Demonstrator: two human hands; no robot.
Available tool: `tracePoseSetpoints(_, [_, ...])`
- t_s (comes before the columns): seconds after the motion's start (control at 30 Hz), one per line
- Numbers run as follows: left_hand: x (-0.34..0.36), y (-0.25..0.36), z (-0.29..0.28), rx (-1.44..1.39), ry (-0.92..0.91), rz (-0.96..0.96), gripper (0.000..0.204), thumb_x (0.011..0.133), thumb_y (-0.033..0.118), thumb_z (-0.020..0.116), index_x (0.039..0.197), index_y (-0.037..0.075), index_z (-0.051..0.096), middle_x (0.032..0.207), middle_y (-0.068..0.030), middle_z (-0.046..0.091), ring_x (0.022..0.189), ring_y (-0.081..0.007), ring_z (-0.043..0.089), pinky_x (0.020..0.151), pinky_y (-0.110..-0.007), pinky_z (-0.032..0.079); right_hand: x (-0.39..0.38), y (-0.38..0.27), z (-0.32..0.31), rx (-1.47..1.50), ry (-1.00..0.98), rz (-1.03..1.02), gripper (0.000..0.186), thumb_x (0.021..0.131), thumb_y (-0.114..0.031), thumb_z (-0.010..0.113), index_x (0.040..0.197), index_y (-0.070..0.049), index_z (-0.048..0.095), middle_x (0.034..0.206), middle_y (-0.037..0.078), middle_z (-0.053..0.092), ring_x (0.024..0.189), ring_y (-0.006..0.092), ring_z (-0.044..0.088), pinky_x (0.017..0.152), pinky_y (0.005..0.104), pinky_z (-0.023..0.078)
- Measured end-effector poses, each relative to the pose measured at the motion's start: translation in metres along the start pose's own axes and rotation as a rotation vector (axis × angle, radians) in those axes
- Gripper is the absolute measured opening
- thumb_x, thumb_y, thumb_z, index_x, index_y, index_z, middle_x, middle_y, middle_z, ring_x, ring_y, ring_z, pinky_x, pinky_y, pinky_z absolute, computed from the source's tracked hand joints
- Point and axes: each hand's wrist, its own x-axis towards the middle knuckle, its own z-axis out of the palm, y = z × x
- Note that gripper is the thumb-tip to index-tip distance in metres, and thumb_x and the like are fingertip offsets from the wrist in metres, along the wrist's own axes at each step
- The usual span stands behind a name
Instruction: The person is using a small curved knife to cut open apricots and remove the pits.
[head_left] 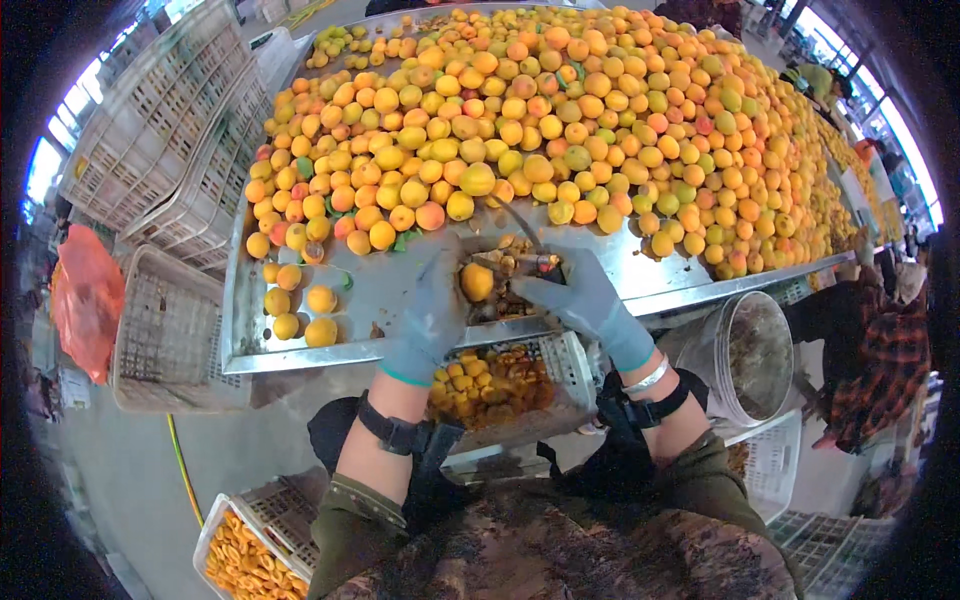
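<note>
At the near edge of the metal table (680, 285), both hands in grey gloves, close together. Left hand (425, 305) clamped around one yellow-orange apricot (477, 281), fingers curled on its left side. Right hand (580, 300) just beside it, closed on a small knife (522, 235); blade runs up and away toward the fruit pile, handle end hidden in the glove. Apricot sits between the two hands, above a small heap of pits and scraps (500, 305) on the table edge.

Heap of apricots (560, 110) covers most of the table, yellow to orange, a few green or red. Four loose apricots (300, 300) lie apart at the left near corner.

Below the table edge: a white crate of halved fruit (490, 385) between the forearms, a white bucket (745, 355) to the right, another crate of halves (245, 560) bottom left. Empty white crates (160, 130) stacked at left, red bag (85, 295) beside them. Another person in a plaid shirt (880, 360) at the right edge.
</note>
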Motion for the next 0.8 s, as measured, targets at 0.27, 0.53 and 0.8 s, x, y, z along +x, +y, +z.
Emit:
tracePoseSetpoints(0.27, [-0.008,0.065,0.013,-0.014,-0.22,0.259,0.031,0.093,0.009,0.037,0.119,-0.003,0.049,0.12,-0.0181,0.05,0.11,-0.0273,0.05,0.096,-0.032,0.038,0.007,0.012,0.011,-0.43,0.14,-0.099,0.048,0.068,-0.028,0.075,0.106,-0.003,0.059,0.085,0.014,0.063,0.077,0.0264,0.062,0.07,0.0356,0.048])
tracePoseSetpoints(0.53, [-0.01,0.044,0.014,0.21,-0.193,0.156,0.039,0.098,0.025,0.033,0.122,-0.002,0.047,0.116,-0.0181,0.05,0.101,-0.0249,0.053,0.089,-0.034,0.044,0.009,0.018,0.01,-0.435,0.142,-0.082,0.04,0.075,-0.03,0.068,0.106,-0.006,0.058,0.083,0.016,0.063,0.08,0.0327,0.062,0.068,0.0403,0.049])
tracePoseSetpoints(0.8, [-0.009,0.06,0.019,-0.361,-0.105,-0.247,0.046,0.1,0.036,0.027,0.106,-0.002,0.052,0.077,-0.009,0.063,0.065,-0.016,0.059,0.059,-0.027,0.049,0.012,0.007,0.006,-0.178,0.445,-0.069,0.035,0.075,-0.025,0.07,0.094,0.002,0.061,0.073,0.015,0.058,0.067,0.0163,0.056,0.061,0.0323,0.044])
